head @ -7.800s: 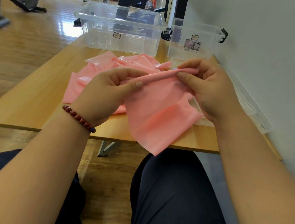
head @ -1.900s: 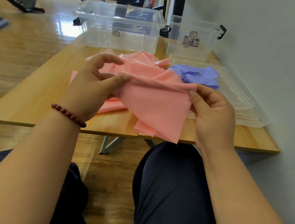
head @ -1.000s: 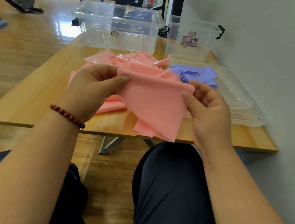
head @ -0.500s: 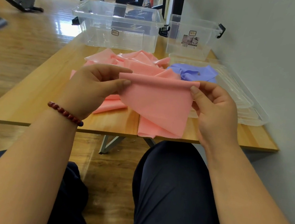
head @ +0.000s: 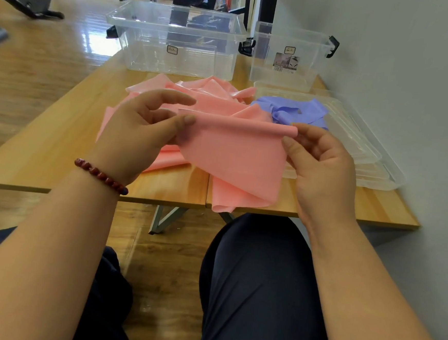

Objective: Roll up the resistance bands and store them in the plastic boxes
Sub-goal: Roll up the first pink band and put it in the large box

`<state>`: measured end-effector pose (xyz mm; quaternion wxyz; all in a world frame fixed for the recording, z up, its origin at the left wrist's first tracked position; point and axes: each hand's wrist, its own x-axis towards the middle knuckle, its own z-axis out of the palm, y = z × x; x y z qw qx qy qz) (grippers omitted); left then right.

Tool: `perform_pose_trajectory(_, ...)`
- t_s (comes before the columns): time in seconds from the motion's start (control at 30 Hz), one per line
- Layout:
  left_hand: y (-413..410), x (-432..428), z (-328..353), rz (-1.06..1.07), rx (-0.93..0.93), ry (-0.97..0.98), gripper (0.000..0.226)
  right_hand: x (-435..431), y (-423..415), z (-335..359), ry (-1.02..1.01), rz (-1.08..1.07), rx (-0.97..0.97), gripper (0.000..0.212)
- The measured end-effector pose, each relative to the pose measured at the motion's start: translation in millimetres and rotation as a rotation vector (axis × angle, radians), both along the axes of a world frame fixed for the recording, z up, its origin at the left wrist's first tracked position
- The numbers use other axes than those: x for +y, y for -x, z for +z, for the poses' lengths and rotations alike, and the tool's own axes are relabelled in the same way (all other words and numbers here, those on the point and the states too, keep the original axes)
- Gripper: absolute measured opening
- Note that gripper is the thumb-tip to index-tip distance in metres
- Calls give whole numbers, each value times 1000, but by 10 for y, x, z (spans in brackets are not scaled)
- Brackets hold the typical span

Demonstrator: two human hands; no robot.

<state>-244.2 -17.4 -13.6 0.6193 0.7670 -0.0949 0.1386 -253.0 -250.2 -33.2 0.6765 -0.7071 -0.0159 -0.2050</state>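
Left hand (head: 145,131), right hand (head: 322,167) pinch top corners of pink band (head: 234,154) above near edge of worktop (head: 59,140). Fingers (head: 306,130) narrow, thumb against fingertips on band. Top edge curled into small first turn. Best: turn both ends evenly, hold band taut, roll tight and straight. Plastic boxes (head: 173,45) open at far side.

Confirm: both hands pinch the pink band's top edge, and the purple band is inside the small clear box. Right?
Not quite. In the head view the purple band lies outside the small clear box, in front of it beside the clear lids. The left hand and right hand do pinch the pink band at its top edge.
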Motion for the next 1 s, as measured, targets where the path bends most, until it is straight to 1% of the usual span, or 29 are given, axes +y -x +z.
perform_pose_trajectory(0.13, -3, 19, -5, 4, 14, 40, 13, -1, -13, -21, 4, -15, 6, 10)
perform_pose_trajectory(0.2, 6, 30, -10, -32, 31, 51, 27, 0, -14, -19, -26, -11, 7, 11)
perform_pose_trajectory(0.23, 9, 27, -11, -46, 41, 58, 30, -1, -14, -19, -40, -11, 6, 11)
perform_pose_trajectory(0.37, 4, -14, -5, -31, 41, 63, 18, -13, -11, -31, -59, 15, 4, 14)
perform_pose_trajectory(0.47, 19, -26, 11, -28, 53, 36, 22, -6, -6, -58, -34, 19, -9, 13)
perform_pose_trajectory(0.57, 21, -26, 5, -10, 59, 24, 18, -6, 1, -70, -38, 33, -13, 14)
perform_pose_trajectory(0.67, 2, -19, -20, 10, 62, 26, 14, -12, 12, -64, -22, 56, -17, 20)
perform_pose_trajectory(0.73, -4, -21, -25, 7, 61, 16, 18, -18, 9, -67, -20, 46, -13, 22)
perform_pose_trajectory(0.93, -7, -35, -27, 42, 52, 4, 12, -33, -18, -105, 12, 0, 23, 17)
perform_pose_trajectory(1.0, -5, -31, -18, 25, 62, 18, 14, -28, -27, -122, -2, -1, 31, 16)
